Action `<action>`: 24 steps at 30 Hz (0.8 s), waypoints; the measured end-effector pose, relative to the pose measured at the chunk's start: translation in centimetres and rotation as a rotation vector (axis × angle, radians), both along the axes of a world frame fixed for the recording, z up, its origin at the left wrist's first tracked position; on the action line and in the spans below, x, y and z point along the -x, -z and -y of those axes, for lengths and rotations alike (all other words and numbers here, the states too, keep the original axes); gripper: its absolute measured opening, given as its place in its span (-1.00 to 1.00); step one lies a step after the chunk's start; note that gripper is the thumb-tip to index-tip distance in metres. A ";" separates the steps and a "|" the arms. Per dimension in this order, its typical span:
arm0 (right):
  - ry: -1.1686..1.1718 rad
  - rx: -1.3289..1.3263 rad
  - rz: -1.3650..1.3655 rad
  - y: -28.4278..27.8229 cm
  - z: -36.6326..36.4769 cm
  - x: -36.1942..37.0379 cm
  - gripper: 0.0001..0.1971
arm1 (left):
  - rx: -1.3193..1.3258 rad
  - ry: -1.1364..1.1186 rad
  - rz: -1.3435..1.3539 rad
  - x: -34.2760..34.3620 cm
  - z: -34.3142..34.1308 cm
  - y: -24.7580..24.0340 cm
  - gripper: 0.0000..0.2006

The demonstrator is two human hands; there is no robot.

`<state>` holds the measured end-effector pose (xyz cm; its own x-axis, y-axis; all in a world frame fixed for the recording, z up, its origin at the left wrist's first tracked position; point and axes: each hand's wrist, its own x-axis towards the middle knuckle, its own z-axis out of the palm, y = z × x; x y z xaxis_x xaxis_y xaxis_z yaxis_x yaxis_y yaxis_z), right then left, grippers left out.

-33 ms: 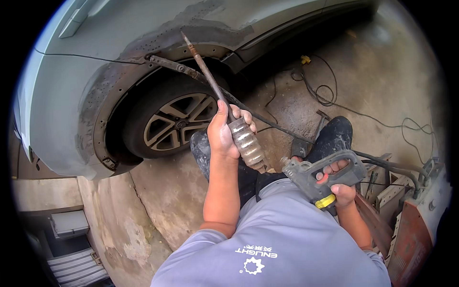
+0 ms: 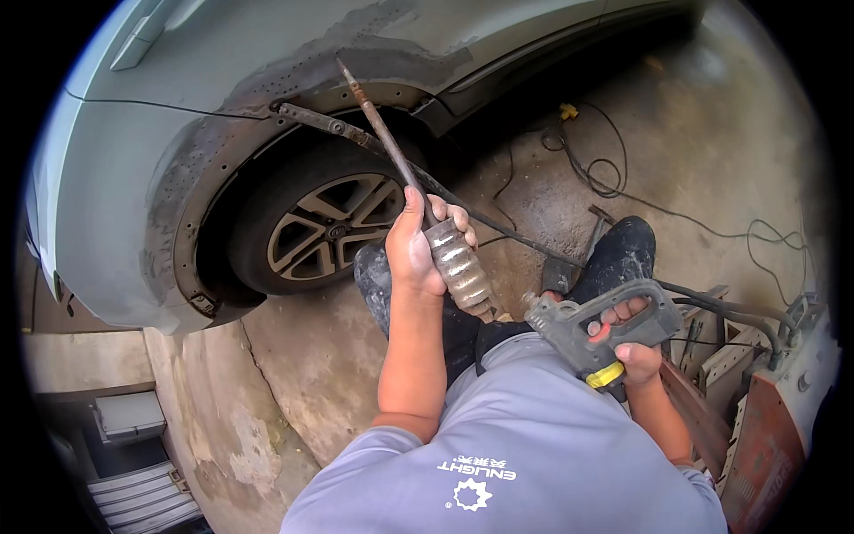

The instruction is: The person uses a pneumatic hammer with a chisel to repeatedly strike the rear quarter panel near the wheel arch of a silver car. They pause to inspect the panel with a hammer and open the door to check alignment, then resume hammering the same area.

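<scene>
While the left hand (image 2: 415,245) is gripping a long metal rod (image 2: 381,132), the right hand (image 2: 640,358) is holding a grey gun-shaped tool (image 2: 559,327) by its looped handle.

The left hand is wrapping round the rod at the upper end of its ribbed cylinder (image 2: 460,267), and the rod is slanting up and leftward, its narrow tip overlapping a dull bare patch (image 2: 289,78) on a pale car body (image 2: 120,160); whether it is touching, I cannot tell. The right hand is curling through the loop, a yellow piece (image 2: 606,374) showing beneath, and the tool is overlapping the person's grey shirt (image 2: 569,436). A drilled bar (image 2: 311,117) is passing behind the rod, and a dark cable (image 2: 665,207) is looping over the floor (image 2: 302,356).
</scene>
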<state>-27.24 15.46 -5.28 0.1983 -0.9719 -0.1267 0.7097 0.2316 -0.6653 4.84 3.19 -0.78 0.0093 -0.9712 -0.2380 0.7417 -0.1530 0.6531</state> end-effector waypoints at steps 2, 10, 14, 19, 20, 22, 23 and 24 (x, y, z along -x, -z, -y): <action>-0.024 0.006 -0.016 -0.4 0.2 0.1 -0.26 | 0.009 0.013 -0.018 -0.1 0.0 0.0 -0.51; -0.023 0.048 -0.008 0.0 0.1 0.0 -0.25 | -0.005 0.010 -0.016 0.2 0.1 -0.3 -0.50; -0.067 0.081 0.016 -0.2 0.6 0.0 -0.26 | 0.000 0.034 -0.029 -0.1 0.2 -0.1 -0.51; -0.075 0.078 -0.005 -0.5 0.4 0.0 -0.25 | 0.016 0.045 -0.063 0.3 0.2 -0.1 -0.51; -0.074 0.081 -0.010 -0.3 0.5 0.0 -0.25 | 0.026 0.048 -0.074 0.2 0.3 -0.1 -0.51; -0.052 0.057 -0.015 -0.1 0.1 0.4 -0.23 | 0.037 0.066 -0.134 0.7 0.3 0.1 -0.52; -0.067 0.094 0.018 -0.1 0.4 0.3 -0.25 | 0.044 0.054 -0.191 0.9 0.5 0.2 -0.50; -0.083 0.124 0.043 -0.4 0.7 0.3 -0.26 | 0.068 0.076 -0.237 0.8 0.7 0.3 -0.50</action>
<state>-27.52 14.78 -4.87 0.2809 -0.9597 0.0040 0.7202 0.2081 -0.6619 4.00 2.48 -1.06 -0.1127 -0.9808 -0.1589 0.8634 -0.1758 0.4730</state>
